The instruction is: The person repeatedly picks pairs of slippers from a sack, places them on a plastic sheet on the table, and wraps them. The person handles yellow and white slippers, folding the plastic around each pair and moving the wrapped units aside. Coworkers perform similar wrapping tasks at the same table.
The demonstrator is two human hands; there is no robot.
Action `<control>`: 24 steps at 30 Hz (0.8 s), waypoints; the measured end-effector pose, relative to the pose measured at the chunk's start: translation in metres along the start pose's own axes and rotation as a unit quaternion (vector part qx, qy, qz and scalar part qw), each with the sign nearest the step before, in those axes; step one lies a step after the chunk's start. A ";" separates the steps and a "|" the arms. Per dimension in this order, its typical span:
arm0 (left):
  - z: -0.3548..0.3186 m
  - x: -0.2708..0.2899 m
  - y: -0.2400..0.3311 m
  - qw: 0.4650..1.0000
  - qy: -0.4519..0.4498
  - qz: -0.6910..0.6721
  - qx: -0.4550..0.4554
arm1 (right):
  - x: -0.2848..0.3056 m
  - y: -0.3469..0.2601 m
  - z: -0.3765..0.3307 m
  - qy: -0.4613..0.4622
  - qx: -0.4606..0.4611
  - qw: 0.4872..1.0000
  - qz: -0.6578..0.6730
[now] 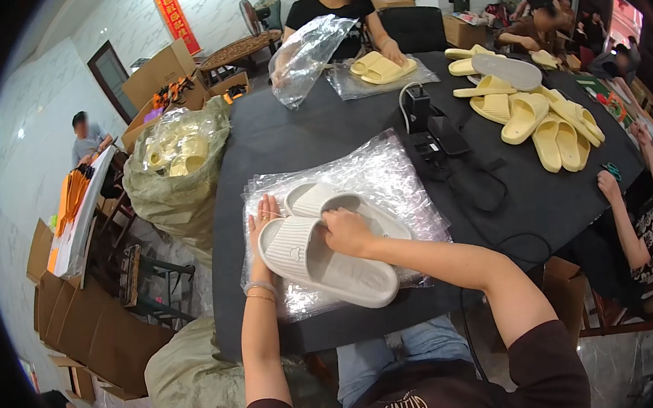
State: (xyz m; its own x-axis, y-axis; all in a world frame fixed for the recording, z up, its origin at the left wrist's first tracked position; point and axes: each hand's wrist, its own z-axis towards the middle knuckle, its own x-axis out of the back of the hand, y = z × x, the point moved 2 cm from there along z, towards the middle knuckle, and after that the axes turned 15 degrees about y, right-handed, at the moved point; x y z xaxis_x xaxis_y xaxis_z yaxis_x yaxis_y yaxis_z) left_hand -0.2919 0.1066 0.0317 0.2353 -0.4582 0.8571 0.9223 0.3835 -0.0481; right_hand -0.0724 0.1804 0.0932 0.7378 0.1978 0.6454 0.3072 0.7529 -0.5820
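Note:
A pair of light grey slides with ribbed straps lies side by side in front of me, the near slide (332,271) and the far slide (377,219). Under them is a stack of clear plastic bags (370,170) on the black table. My right hand (344,232) is closed at the inner edge of the near slide's strap; its fingertips are partly hidden. My left hand (261,218) rests against the toe end of the near slide, fingers stretched out and partly behind the strap.
Pale yellow slides (527,118) are heaped at the right, beside a black device (444,135) with cables. Across the table a person (343,18) handles a yellow pair (383,67) and a clear bag. A sack of bagged slides (174,174) stands left. Another person's hand (609,184) holds green scissors.

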 end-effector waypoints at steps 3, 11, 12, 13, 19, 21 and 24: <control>0.003 0.002 0.001 0.999 -0.015 -0.042 0.021 | 0.015 0.012 -0.007 0.018 -0.014 0.999 -0.038; 0.010 0.025 0.023 0.997 -0.047 -0.018 0.065 | 0.074 0.053 -0.013 0.069 -0.007 0.990 -0.119; 0.007 0.025 0.018 0.996 -0.051 -0.011 0.067 | 0.091 0.047 -0.011 0.088 -0.006 0.990 -0.114; 0.004 0.023 0.015 0.996 -0.053 -0.008 0.068 | 0.112 0.042 -0.009 0.107 -0.005 0.988 -0.109; 0.007 0.018 0.017 0.997 -0.044 -0.010 0.057 | 0.247 0.073 0.014 0.473 0.014 0.877 -0.086; 0.003 0.020 0.012 0.997 -0.048 0.004 0.056 | 0.291 0.091 0.010 0.512 -0.012 0.847 -0.143; 0.006 0.019 0.015 0.998 -0.046 0.003 0.052 | 0.345 0.164 -0.001 0.528 -0.069 0.810 -0.246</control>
State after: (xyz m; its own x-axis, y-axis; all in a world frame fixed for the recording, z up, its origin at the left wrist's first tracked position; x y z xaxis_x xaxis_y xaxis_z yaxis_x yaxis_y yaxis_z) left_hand -0.2758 0.1087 0.0504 0.2062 -0.3815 0.9011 0.8830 0.4694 -0.0033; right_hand 0.2337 0.3717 0.2197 0.5862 -0.8066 0.0762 0.7309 0.4860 -0.4792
